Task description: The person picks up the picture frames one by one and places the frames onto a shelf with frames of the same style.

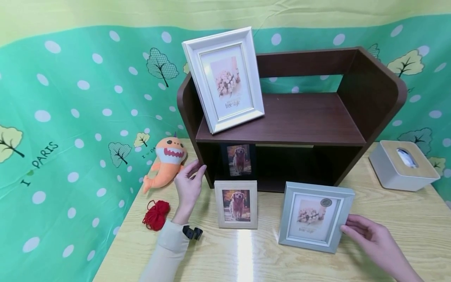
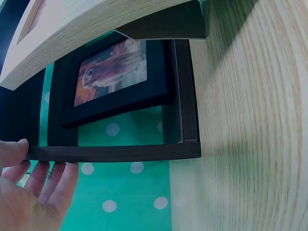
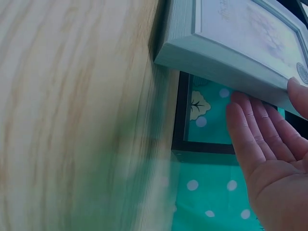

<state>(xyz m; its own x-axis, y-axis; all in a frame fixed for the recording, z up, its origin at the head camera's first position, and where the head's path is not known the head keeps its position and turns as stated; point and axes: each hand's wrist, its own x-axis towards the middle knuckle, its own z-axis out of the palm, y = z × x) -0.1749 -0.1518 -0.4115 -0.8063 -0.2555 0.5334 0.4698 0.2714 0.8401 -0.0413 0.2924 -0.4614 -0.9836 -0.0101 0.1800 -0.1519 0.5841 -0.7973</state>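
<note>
My left hand (image 1: 189, 187) grips the edge of the dark brown shelf's left side panel (image 2: 120, 153), with the thumb on one side and the fingers on the other. On the right, my right hand (image 1: 375, 239) pinches the side of a grey-blue picture frame (image 1: 287, 219), thumb in front and fingers behind. That frame shows a flower print and a round sticker. Beside it, a beige picture frame (image 1: 218, 207) with a dog photo stands before the shelf. A black picture frame (image 1: 253, 160) with a similar photo sits in the lower compartment, at its left.
A large white picture frame (image 1: 197, 66) leans on the top shelf board (image 1: 303, 117), at the left. An orange plush shark (image 1: 163, 172) and red yarn (image 1: 156, 215) lie left of the shelf. A tissue box (image 1: 394, 172) stands on the right of the wooden table (image 1: 267, 266).
</note>
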